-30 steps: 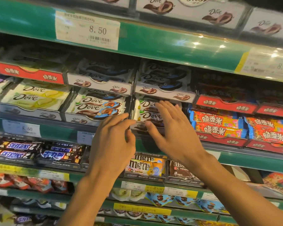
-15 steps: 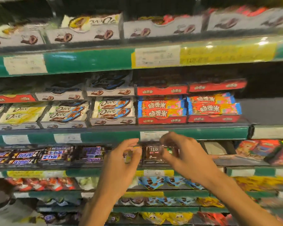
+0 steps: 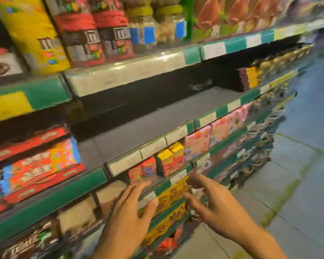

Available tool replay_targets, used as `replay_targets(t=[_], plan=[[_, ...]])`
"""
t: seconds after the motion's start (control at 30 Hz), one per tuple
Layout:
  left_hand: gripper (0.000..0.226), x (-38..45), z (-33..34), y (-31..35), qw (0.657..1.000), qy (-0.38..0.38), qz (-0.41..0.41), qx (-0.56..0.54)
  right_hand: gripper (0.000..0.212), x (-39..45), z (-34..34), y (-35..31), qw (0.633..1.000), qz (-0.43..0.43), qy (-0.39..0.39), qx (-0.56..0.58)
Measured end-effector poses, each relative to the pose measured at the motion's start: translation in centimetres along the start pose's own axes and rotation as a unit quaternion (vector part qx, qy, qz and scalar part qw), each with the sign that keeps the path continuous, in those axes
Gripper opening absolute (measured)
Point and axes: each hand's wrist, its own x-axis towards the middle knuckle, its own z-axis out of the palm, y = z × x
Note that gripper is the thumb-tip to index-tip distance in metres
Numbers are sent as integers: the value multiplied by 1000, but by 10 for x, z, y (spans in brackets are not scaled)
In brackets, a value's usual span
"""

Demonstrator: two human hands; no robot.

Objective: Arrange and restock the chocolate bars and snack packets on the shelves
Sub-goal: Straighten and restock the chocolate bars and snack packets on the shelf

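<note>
M&M jars (image 3: 94,34) top shelf | snack boxes (image 3: 36,165) mid-left | hands (image 3: 172,206) front, low

Wide bare stretch of dark grey shelf board (image 3: 157,124) open to a reaching hand, red-and-orange snack packets in red trays (image 3: 36,165) blocking its left end, brown-and-yellow chocolate bar stack (image 3: 248,78) closing the far right

Motion blur smears the far shelf goods (image 3: 266,144); both forearms run off the bottom edge.
</note>
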Motion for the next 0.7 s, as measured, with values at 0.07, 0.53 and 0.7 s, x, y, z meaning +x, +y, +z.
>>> replay_targets(t=[0.07, 0.53, 0.7], plan=[[33, 27, 21, 27, 999, -24, 31, 2, 31, -3, -28, 26, 999, 34, 31, -20], [25, 246, 94, 142, 985, -40, 164, 31, 32, 97, -151, 147, 978, 132, 112, -117], [31, 324, 98, 158, 985, -37, 154, 71, 33, 182, -173, 167, 984, 70, 120, -110]])
